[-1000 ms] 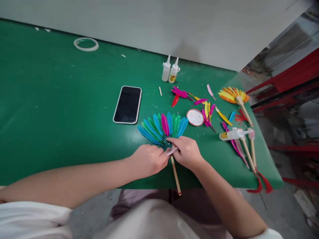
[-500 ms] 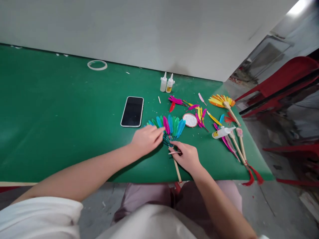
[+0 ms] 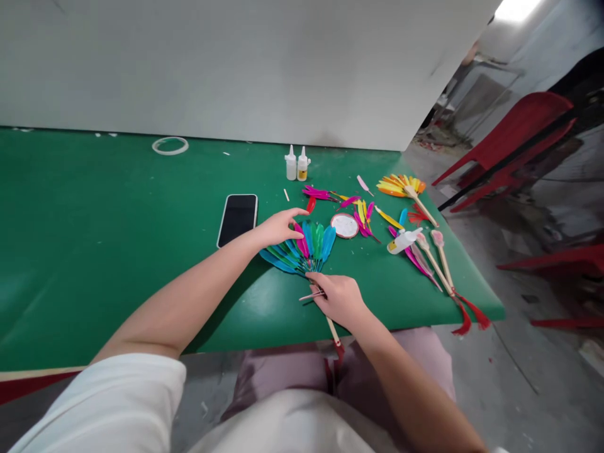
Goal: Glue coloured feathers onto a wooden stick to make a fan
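Observation:
A feather fan (image 3: 318,242) of blue and green feathers with one magenta feather lies on the table in front of me. My right hand (image 3: 340,299) is closed around the base of the fan where the feathers meet its wooden handle (image 3: 333,329). A thin light stick (image 3: 309,296) juts out from between the same fingers; its kind is unclear. Over the upper left feathers hovers my left hand (image 3: 282,226), thumb and forefinger apart beside the magenta feather, with nothing visible in it. Whether the thumb touches that feather I cannot tell.
Behind the fan are a smartphone (image 3: 238,220), two glue bottles (image 3: 297,165) and a white round dish (image 3: 344,225). Loose feathers (image 3: 363,217), a lying glue bottle (image 3: 403,241), a yellow-orange fan (image 3: 401,185) and tasselled handles (image 3: 441,258) are to the right. A tape ring (image 3: 170,146) lies far left.
My left hand has risen from the fan's left side toward the feather tips, and its fingers have spread. More blue feathers show at left. My right hand keeps its hold; the view has shifted.

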`<state>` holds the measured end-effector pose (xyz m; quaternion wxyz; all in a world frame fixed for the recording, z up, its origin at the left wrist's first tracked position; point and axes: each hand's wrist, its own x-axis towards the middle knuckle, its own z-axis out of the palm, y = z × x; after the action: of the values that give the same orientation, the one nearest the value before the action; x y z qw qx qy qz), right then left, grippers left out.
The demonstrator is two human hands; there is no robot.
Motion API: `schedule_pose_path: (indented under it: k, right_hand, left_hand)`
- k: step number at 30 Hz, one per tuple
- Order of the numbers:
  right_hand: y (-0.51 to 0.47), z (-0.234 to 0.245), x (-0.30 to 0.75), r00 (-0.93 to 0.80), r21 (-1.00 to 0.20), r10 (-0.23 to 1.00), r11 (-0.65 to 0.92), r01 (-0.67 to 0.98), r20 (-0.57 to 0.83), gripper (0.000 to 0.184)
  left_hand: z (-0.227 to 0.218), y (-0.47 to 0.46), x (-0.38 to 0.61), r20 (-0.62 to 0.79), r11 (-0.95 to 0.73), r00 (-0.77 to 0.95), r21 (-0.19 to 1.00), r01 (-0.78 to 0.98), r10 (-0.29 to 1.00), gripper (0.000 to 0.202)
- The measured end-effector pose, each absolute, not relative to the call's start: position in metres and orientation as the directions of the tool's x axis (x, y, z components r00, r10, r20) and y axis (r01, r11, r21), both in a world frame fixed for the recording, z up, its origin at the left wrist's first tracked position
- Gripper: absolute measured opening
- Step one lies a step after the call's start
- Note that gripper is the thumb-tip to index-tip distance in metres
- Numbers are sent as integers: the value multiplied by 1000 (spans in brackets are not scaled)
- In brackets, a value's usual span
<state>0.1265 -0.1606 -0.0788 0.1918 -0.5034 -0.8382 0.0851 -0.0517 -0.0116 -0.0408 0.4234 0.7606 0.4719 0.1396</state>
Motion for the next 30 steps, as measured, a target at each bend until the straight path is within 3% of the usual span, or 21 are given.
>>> schedule_pose_path:
  k: [15, 22, 30]
  right_hand:
    - [-163, -80, 125, -402, -358, 893, 450, 818, 204, 27]
    - [-162, -83, 125, -407, -346, 893, 449, 824, 191, 19]
    - [-164, -83, 127, -398, -347, 903, 431, 833, 165, 18]
  left_hand:
    - [-41, -5, -49, -205, -115, 505, 840, 531, 839, 50]
    - [-29, -1, -67, -384, -140, 555, 717, 683, 738, 78]
    - [-27, -7, -61, -340, -171, 585, 743, 648, 737, 73]
